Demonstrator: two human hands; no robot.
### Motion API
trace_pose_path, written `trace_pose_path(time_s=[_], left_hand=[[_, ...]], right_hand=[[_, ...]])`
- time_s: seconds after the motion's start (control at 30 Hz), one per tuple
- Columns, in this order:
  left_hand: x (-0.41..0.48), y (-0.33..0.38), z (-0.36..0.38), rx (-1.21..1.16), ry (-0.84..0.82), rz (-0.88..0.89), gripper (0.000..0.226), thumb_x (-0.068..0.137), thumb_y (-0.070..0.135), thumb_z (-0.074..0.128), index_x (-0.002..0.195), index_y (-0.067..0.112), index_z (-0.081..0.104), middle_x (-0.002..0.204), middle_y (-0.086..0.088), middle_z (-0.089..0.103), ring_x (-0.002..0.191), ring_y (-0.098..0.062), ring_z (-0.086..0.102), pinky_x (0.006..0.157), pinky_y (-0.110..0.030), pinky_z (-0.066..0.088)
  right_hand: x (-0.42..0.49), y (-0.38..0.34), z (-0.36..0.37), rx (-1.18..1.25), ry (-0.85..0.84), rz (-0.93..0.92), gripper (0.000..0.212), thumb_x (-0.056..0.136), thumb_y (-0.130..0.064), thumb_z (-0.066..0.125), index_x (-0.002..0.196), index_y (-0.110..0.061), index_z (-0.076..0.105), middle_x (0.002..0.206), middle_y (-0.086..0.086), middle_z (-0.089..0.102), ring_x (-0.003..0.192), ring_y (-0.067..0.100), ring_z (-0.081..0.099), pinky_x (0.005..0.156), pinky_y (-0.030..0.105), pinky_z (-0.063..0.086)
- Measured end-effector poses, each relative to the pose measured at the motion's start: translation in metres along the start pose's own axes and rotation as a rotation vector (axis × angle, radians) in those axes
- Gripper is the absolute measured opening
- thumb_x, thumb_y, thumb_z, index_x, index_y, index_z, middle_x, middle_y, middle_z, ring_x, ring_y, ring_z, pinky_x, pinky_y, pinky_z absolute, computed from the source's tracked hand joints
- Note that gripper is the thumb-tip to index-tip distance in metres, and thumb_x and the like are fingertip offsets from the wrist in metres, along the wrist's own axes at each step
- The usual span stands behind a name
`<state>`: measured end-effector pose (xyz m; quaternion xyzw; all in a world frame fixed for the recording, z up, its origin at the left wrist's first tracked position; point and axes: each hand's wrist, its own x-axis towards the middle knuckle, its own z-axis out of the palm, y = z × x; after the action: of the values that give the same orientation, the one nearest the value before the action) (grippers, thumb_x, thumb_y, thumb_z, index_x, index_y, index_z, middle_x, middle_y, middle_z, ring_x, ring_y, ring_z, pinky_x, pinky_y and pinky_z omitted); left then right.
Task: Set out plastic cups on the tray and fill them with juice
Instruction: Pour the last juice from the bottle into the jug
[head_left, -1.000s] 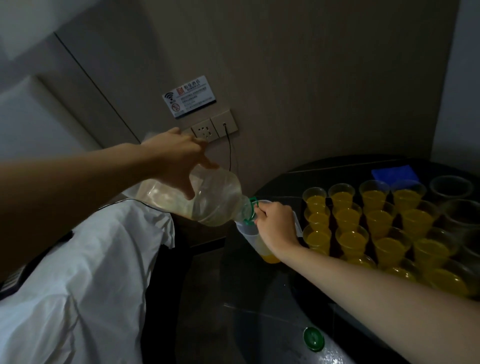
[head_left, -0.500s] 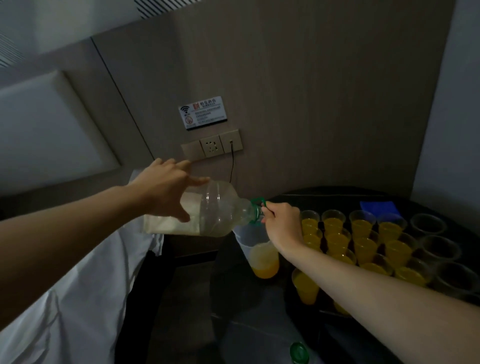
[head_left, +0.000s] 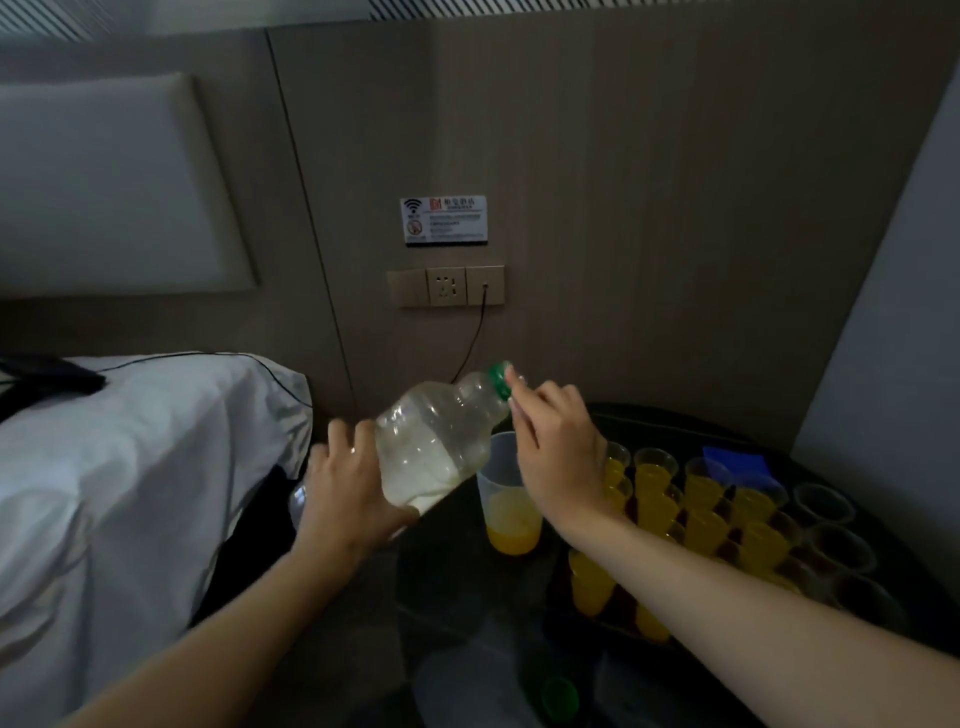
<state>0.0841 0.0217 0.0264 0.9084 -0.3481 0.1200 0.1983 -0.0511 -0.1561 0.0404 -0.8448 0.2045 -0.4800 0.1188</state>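
Plastic cups filled with orange juice stand packed in rows on the dark tray, which sits at the right of a round dark table. At the tray's right edge I make out several empty cups, and a blue object lies just behind the rows. Just left of the tray a clear measuring jug stands upright on the table, with orange juice only at its bottom. Above and to the left of the jug I see a clear bottle tilted with its neck up and to the right; pale liquid pools in its lower part. The left hand grips the bottle round its base. The right hand reaches across the jug, its fingertips pinching the bottle at its green top; I cannot tell whether the mouth is capped. A loose green cap lies on the table at the near edge. To the left is white bedding below a padded headboard. On the wall behind are a socket panel with a thin cable hanging from it and a small sign above.
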Motion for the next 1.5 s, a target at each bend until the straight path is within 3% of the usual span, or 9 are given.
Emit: trace_pose_path(time_s=[0.17, 0.3, 0.4, 0.6, 0.77, 0.97, 1.27, 1.4, 1.5], left_hand=[[-0.046, 0.009, 0.046, -0.342, 0.065, -0.200, 0.097, 0.053, 0.034, 0.095, 0.130, 0.016, 0.038, 0.120, 0.002, 0.032, 0.115, -0.028, 0.046, 0.094, -0.042, 0.048], [-0.074, 0.018, 0.071, -0.584, 0.079, -0.310, 0.093, 0.057, 0.036, 0.095, 0.127, 0.023, 0.034, 0.115, 0.011, 0.027, 0.112, -0.018, 0.047, 0.093, -0.038, 0.049], [-0.089, 0.023, 0.084, -0.672, 0.065, -0.354, 0.091, 0.059, 0.038, 0.095, 0.126, 0.024, 0.035, 0.117, 0.012, 0.030, 0.109, -0.012, 0.046, 0.089, -0.032, 0.047], [-0.108, 0.028, 0.099, -0.788, -0.013, -0.390, 0.095, 0.060, 0.036, 0.096, 0.130, 0.020, 0.034, 0.121, 0.010, 0.032, 0.110, -0.010, 0.042, 0.095, -0.033, 0.045], [-0.121, 0.025, 0.113, -0.783, -0.020, -0.401, 0.089, 0.056, 0.036, 0.097, 0.116, 0.024, 0.033, 0.118, 0.005, 0.036, 0.106, -0.012, 0.045, 0.093, -0.034, 0.045], [-0.129, 0.025, 0.122, -0.740, -0.016, -0.344, 0.102, 0.055, 0.037, 0.097, 0.133, 0.011, 0.037, 0.122, 0.005, 0.034, 0.113, -0.011, 0.044, 0.097, -0.029, 0.042], [-0.133, 0.018, 0.119, -0.824, -0.176, -0.300, 0.145, 0.046, 0.044, 0.099, 0.160, 0.021, 0.011, 0.156, 0.000, 0.025, 0.145, -0.016, 0.029, 0.119, -0.037, 0.030], [-0.135, 0.018, 0.109, -0.831, -0.186, -0.283, 0.156, 0.044, 0.062, 0.092, 0.161, 0.025, -0.004, 0.161, 0.000, 0.013, 0.149, -0.020, 0.023, 0.116, -0.033, 0.026], [-0.129, 0.020, 0.095, -0.830, -0.047, -0.229, 0.142, 0.053, 0.077, 0.080, 0.161, 0.025, 0.003, 0.160, 0.005, 0.013, 0.148, -0.019, 0.025, 0.114, -0.031, 0.025]], right_hand=[[-0.027, -0.002, 0.004, 0.031, -0.052, -0.054, 0.053, 0.101, -0.019, 0.049, 0.153, -0.020, 0.042, 0.116, 0.001, 0.057, 0.102, 0.012, 0.051, 0.068, 0.027, 0.057], [-0.055, 0.004, -0.005, 0.106, -0.106, 0.013, 0.074, 0.098, -0.011, 0.059, 0.160, -0.026, 0.024, 0.143, 0.001, 0.046, 0.125, 0.009, 0.045, 0.093, 0.021, 0.046], [-0.093, 0.018, -0.008, 0.081, -0.179, 0.067, 0.073, 0.094, -0.006, 0.062, 0.158, -0.024, 0.031, 0.140, -0.003, 0.047, 0.123, 0.003, 0.039, 0.097, 0.012, 0.036], [-0.160, 0.050, -0.005, -0.004, -0.432, 0.092, 0.059, 0.097, -0.013, 0.060, 0.151, -0.032, 0.045, 0.138, -0.011, 0.047, 0.126, 0.005, 0.040, 0.101, 0.022, 0.041], [-0.195, 0.067, -0.002, -0.099, -0.708, -0.064, 0.047, 0.099, -0.031, 0.056, 0.147, -0.029, 0.052, 0.137, -0.006, 0.053, 0.121, 0.016, 0.047, 0.100, 0.032, 0.049], [-0.225, 0.090, -0.002, -0.318, -1.133, -0.323, 0.058, 0.101, -0.052, 0.038, 0.154, -0.028, 0.038, 0.138, 0.004, 0.050, 0.118, 0.029, 0.049, 0.095, 0.042, 0.047], [-0.236, 0.095, 0.002, -0.303, -1.061, -0.261, 0.041, 0.106, -0.025, 0.049, 0.145, -0.016, 0.047, 0.140, 0.014, 0.044, 0.122, 0.033, 0.048, 0.088, 0.042, 0.051], [-0.217, 0.091, -0.005, -0.278, -0.896, -0.324, 0.053, 0.078, -0.022, 0.085, 0.124, -0.018, 0.059, 0.121, 0.010, 0.055, 0.099, 0.025, 0.063, 0.064, 0.029, 0.057], [-0.188, 0.091, -0.015, -0.336, -0.844, -0.439, 0.063, 0.063, -0.018, 0.094, 0.118, -0.017, 0.064, 0.118, 0.011, 0.058, 0.094, 0.022, 0.065, 0.059, 0.023, 0.057]])
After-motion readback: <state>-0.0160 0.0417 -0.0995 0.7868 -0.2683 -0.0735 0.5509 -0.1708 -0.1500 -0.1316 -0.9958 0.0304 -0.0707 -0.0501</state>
